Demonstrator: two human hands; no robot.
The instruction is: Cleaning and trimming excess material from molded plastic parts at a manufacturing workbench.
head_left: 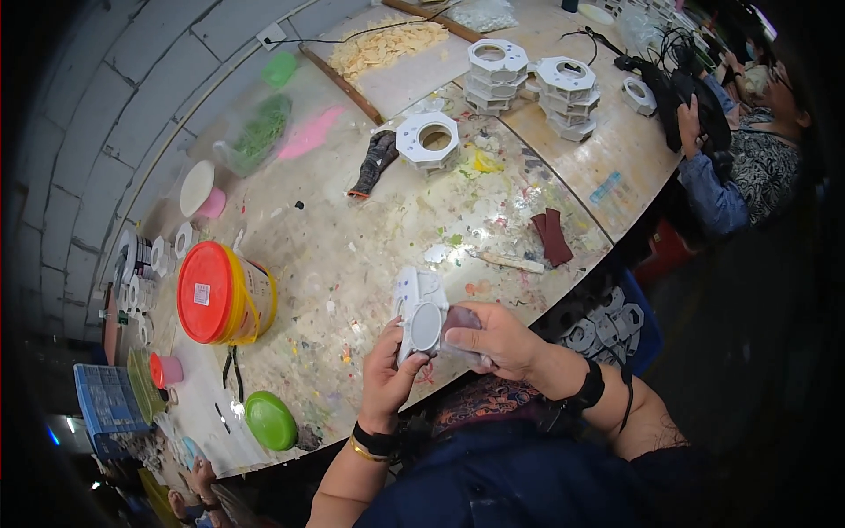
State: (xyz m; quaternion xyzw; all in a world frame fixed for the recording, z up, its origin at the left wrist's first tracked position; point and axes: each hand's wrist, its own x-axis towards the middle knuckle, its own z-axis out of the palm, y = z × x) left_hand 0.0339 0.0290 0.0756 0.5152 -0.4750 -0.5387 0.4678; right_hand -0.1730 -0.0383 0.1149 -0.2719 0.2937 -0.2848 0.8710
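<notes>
My left hand (384,374) grips a white plastic housing (426,327) with a round grey disc-like face, tilted up above the table's near edge. In my right hand (510,341) is a dusty purple-grey sheet that looks like sandpaper (459,324), its thumb lying over the sheet. The sheet is against the housing's right side; exact contact is hidden by the fingers. Beyond my hands lie dark red folded strips (552,236) and a thin pale stick (510,261). Farther off, a white octagonal housing (428,139) rests beside a dark glove (375,163).
Two stacks of octagonal housings (568,95) stand at the back. A red-lidded yellow bucket (211,292), pliers (233,374) and a green lid (271,420) are at left. A blue crate (647,321) of white parts sits below right. A co-worker (748,167) works at far right.
</notes>
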